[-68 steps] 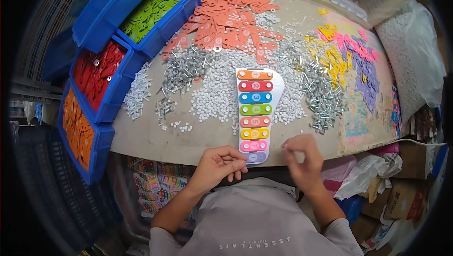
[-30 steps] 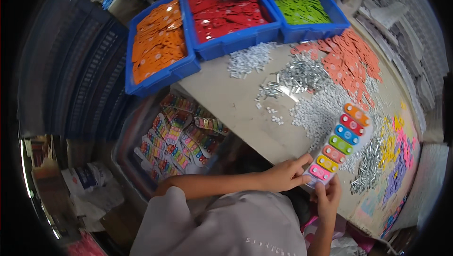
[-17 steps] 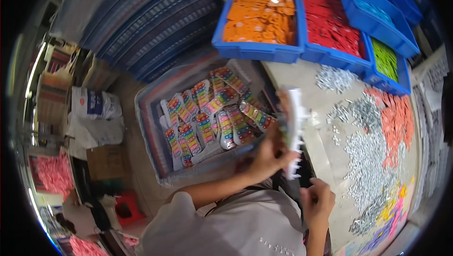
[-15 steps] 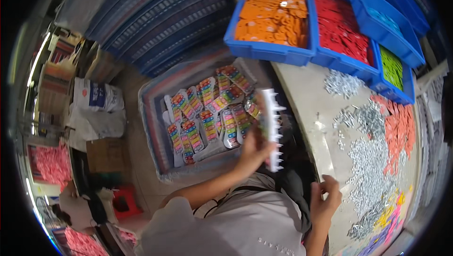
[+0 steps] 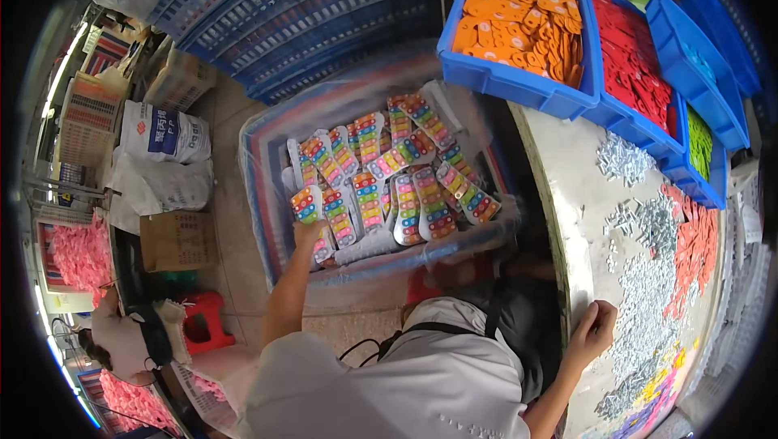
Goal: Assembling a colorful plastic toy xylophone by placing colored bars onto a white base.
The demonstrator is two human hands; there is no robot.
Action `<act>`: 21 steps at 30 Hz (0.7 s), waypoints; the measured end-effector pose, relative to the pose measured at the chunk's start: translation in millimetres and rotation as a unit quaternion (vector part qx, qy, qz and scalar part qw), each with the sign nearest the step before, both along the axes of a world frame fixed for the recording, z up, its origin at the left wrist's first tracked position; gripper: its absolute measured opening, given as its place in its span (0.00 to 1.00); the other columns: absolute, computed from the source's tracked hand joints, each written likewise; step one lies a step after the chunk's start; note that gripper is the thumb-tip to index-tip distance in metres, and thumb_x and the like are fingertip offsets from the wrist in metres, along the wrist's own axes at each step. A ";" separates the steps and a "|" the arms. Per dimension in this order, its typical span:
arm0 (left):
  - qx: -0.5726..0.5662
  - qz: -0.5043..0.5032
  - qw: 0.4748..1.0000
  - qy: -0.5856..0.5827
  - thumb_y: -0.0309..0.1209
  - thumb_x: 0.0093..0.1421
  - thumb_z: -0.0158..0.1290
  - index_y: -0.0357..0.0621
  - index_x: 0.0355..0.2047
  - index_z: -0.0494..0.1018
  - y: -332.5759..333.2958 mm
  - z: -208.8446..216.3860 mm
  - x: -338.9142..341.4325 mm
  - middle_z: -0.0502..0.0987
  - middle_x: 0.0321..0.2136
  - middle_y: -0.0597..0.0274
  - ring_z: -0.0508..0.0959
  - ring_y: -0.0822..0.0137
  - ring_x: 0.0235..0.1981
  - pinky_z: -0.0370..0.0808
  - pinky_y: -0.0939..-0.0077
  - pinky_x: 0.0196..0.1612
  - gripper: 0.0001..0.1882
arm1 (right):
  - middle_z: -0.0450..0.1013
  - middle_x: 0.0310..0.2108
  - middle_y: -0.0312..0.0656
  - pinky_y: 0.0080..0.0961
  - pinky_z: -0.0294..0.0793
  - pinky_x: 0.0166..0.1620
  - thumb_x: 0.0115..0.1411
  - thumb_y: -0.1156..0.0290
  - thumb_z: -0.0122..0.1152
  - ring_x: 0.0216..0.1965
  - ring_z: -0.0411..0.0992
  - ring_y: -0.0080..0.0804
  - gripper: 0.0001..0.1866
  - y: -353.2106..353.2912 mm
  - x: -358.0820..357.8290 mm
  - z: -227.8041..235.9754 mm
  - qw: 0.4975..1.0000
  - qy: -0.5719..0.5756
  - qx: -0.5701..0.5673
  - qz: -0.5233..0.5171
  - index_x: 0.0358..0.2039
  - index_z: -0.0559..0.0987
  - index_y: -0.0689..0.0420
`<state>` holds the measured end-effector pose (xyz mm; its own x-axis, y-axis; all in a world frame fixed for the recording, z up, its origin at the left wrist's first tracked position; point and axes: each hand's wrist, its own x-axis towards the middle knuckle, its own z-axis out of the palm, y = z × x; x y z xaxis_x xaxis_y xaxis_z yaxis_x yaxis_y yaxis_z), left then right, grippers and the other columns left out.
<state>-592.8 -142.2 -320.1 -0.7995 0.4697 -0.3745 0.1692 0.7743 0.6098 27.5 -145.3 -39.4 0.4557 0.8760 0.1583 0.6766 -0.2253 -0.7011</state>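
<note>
My left hand reaches into the plastic-lined crate and grips the lower end of a toy xylophone with rainbow bars. Its fingertips are partly hidden. Around it lie several more toy xylophones, white-bodied with coloured bars, overlapping at various angles. At the edge of the worktable, my right hand is loosely curled, with nothing visible in its fingers. Beside it spreads a pile of small silvery metal pins.
Blue bins of orange, red and green plastic pieces line the table's far end. Coral pieces lie by the pins. Blue stacked crates stand behind. At left are white sacks, a red stool and another person.
My left hand has moved left and down into the crate, from holding a white toy with pegs upright above it. My right hand has shifted slightly right, its fingers more curled.
</note>
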 end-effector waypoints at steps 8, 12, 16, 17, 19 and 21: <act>0.071 -0.058 0.996 -0.007 0.50 0.41 0.73 0.39 0.37 0.83 133.4 -39.0 -53.5 0.84 0.32 0.57 0.83 0.66 0.31 0.78 0.66 0.31 0.30 | 0.69 0.23 0.38 0.20 0.65 0.27 0.67 0.76 0.57 0.24 0.65 0.21 0.04 2.9 -10.3 -4.2 0.998 -0.054 -0.022 -0.008 0.36 0.76 0.63; 0.105 -0.128 0.972 0.164 0.55 0.41 0.73 0.36 0.32 0.80 195.9 -54.3 -107.0 0.83 0.28 0.56 0.82 0.61 0.28 0.78 0.66 0.33 0.33 | 0.68 0.23 0.38 0.22 0.65 0.27 0.66 0.78 0.58 0.23 0.65 0.24 0.02 0.6 -7.9 -5.8 0.998 -0.062 -0.011 -0.006 0.35 0.76 0.63; 0.067 0.038 0.972 0.221 0.49 0.47 0.72 0.35 0.32 0.74 219.9 -36.8 -52.1 0.79 0.32 0.54 0.79 0.55 0.36 0.74 0.60 0.43 0.30 | 0.68 0.23 0.40 0.24 0.65 0.27 0.65 0.79 0.59 0.22 0.65 0.27 0.02 1.3 -13.5 -8.1 0.998 -0.064 -0.015 -0.016 0.34 0.76 0.64; 0.142 -0.081 0.964 0.211 0.42 0.52 0.68 0.35 0.36 0.73 218.6 -27.6 -16.3 0.79 0.35 0.54 0.78 0.56 0.38 0.73 0.61 0.45 0.24 | 0.68 0.22 0.40 0.25 0.65 0.27 0.64 0.78 0.60 0.22 0.65 0.28 0.03 -0.2 -11.9 -10.2 0.997 -0.077 -0.015 -0.019 0.34 0.76 0.63; 0.296 -0.224 0.908 0.196 0.29 0.59 0.62 0.36 0.42 0.72 204.6 12.3 55.8 0.77 0.39 0.54 0.76 0.58 0.42 0.72 0.65 0.48 0.15 | 0.69 0.22 0.40 0.25 0.65 0.27 0.64 0.78 0.61 0.21 0.65 0.28 0.03 -1.2 -12.6 -9.5 0.996 -0.083 -0.012 -0.025 0.34 0.76 0.63; 0.373 -0.293 0.877 0.079 0.21 0.61 0.57 0.37 0.46 0.71 189.3 80.5 177.6 0.75 0.43 0.55 0.75 0.61 0.45 0.69 0.69 0.53 0.13 | 0.67 0.20 0.37 0.22 0.62 0.25 0.66 0.77 0.59 0.20 0.63 0.21 0.04 -1.9 -7.2 -1.8 0.994 -0.105 0.016 -0.010 0.33 0.76 0.62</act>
<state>-415.2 47.1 -239.6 -0.3525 0.8845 0.3056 0.5322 -0.0791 0.8429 20.3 -147.2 -41.1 0.4266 0.8599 0.2803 0.8047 -0.2194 -0.5516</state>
